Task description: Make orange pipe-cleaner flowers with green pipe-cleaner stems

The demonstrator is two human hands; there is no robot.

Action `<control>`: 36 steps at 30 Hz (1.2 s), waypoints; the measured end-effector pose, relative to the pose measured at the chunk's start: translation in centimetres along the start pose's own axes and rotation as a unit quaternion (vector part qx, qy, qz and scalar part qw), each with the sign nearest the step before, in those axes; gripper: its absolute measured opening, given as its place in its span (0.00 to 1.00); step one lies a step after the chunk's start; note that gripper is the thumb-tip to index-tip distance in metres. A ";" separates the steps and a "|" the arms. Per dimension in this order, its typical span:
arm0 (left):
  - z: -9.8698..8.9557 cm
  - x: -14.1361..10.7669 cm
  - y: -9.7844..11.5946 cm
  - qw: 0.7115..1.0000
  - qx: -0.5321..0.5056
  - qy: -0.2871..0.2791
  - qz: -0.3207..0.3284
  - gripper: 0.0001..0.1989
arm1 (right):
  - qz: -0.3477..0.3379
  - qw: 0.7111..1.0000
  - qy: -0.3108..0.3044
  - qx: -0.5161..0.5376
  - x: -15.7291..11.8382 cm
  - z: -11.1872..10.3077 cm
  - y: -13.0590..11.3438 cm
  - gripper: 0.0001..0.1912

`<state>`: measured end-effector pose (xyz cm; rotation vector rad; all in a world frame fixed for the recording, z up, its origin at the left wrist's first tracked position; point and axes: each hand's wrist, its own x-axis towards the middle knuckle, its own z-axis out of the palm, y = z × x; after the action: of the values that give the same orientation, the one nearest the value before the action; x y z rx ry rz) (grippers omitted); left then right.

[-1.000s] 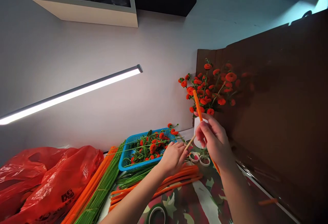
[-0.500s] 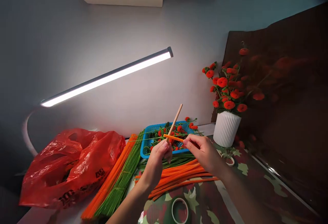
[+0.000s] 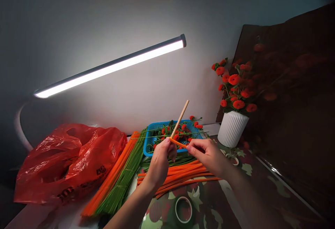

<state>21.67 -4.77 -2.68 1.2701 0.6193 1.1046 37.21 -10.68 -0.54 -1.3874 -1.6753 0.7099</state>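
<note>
My left hand (image 3: 162,159) is closed round the lower end of a slim wooden stick (image 3: 180,117), which leans up and to the right. An orange pipe cleaner (image 3: 179,142) runs from the stick near my left thumb across to my right hand (image 3: 205,154), whose thumb and finger pinch its other end. Whether the pipe cleaner is wound round the stick is hidden by my left fingers. Just behind both hands, a blue basket (image 3: 148,141) holds small orange-red flowers with green stems. Under my hands lies a spread of loose orange pipe cleaners (image 3: 178,175).
Orange (image 3: 111,176) and green pipe cleaner bundles (image 3: 125,176) lie left of my hands, beside a red plastic bag (image 3: 70,159). A green tape roll (image 3: 183,209) sits in front. A white vase (image 3: 232,129) of flowers stands right. A lit bar lamp (image 3: 112,67) hangs above.
The camera view has shifted slightly. The pipe cleaner's free end, which stuck out left past the stick, now lies down at my left thumb. Both hands keep their holds.
</note>
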 end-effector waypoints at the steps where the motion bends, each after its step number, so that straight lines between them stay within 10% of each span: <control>1: 0.0 0.0 0.0 1.000 0.003 0.006 0.001 0.20 | 0.000 1.000 -0.016 0.008 0.0 -0.1 0.2 0.18; 10: -0.7 -0.3 -0.4 0.993 0.034 -0.110 0.000 0.18 | 0.022 0.982 -0.166 0.085 0.4 -1.9 1.9 0.17; 20: -1.0 -0.2 -2.8 0.924 0.151 -0.350 -0.014 0.16 | -0.090 0.988 -0.085 -0.096 -1.2 -4.3 -0.2 0.10; 36: 0.3 0.1 -2.4 0.922 0.306 -0.235 -0.001 0.20 | -0.150 0.941 0.014 -0.302 -1.5 -2.4 -0.8 0.10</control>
<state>22.75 -4.60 -4.84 1.9950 0.6122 0.5641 38.98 -12.56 0.99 -1.4736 -2.1232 -0.0138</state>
